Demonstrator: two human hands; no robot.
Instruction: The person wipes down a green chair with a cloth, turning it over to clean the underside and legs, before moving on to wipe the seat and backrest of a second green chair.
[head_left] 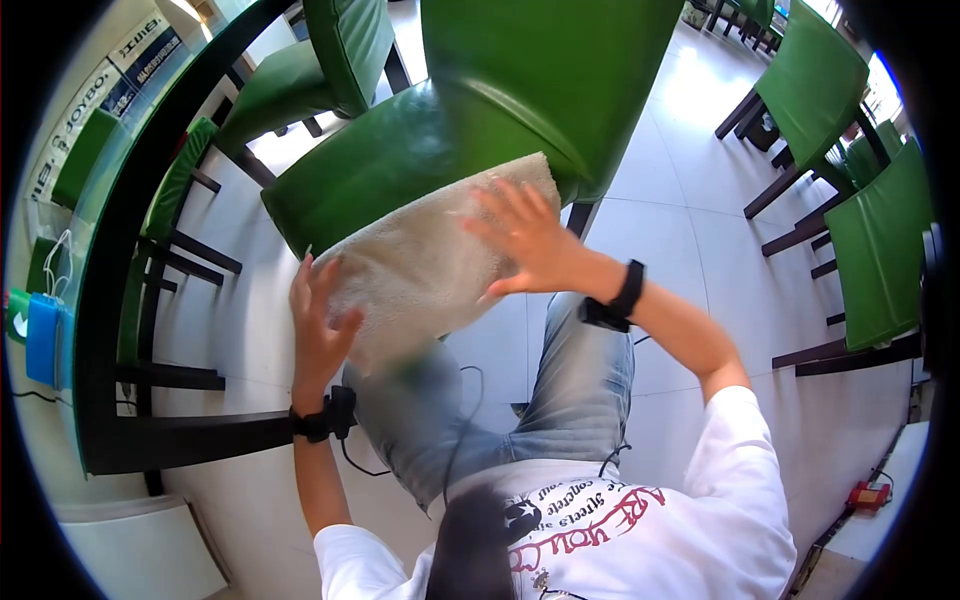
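Observation:
A beige towel (425, 262) lies over the front of a green chair seat (370, 150), its near edge hanging down toward my knees. My right hand (530, 235) rests over the towel's right part with the fingers spread. At the left edge of the towel is my left hand (322, 310), fingers stretched and apart, the thumb toward the cloth. Both wrists wear black bands with a small device. The chair's green backrest (550, 60) rises behind the seat.
To the left stands a glass-topped table with a dark frame (110, 250), carrying a blue box (43, 338). More green chairs (300, 80) stand beyond it, others (875, 250) at the right. Black cables (470, 420) hang near my legs. A red object (868, 494) lies far right.

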